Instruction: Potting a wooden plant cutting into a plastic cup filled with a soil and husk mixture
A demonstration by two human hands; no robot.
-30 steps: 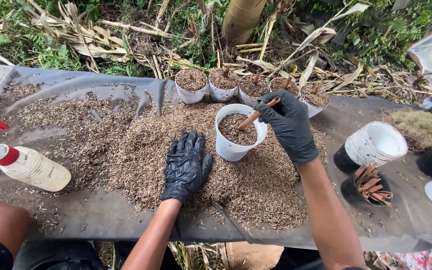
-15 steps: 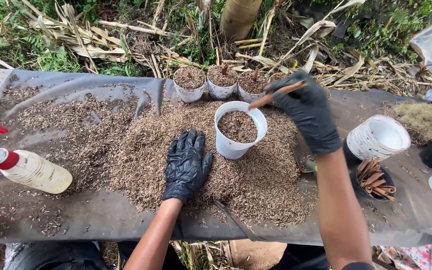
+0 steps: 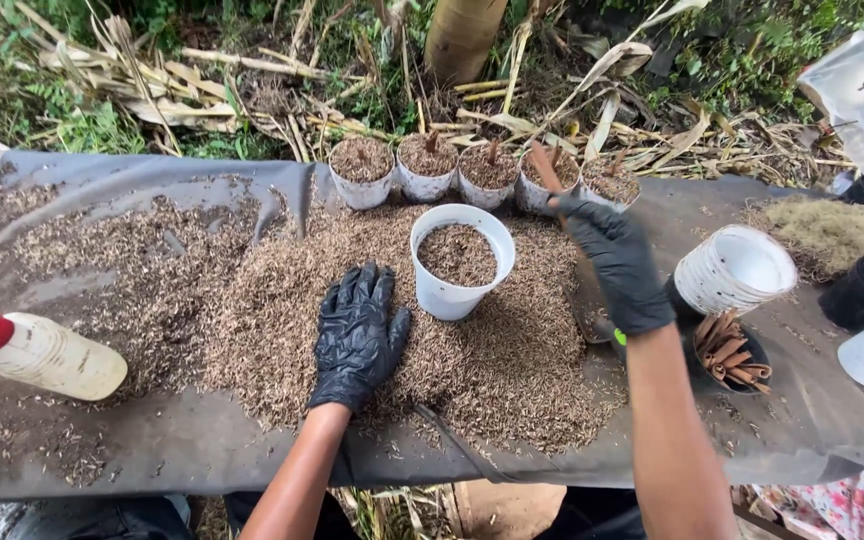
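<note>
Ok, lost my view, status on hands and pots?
Left hand flat on husk pile. Right hand pinching brown stick over back-row pots. Filled white pot untouched, nothing blocking.

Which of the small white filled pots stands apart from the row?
The white plastic pot beside the left hand; the others line the sheet's far edge.

Left hand point(image 3: 356, 335) flat, palm down, fingers spread. Right hand point(image 3: 614, 262) raised, arm extended forward, fingers pinched closed.
</note>
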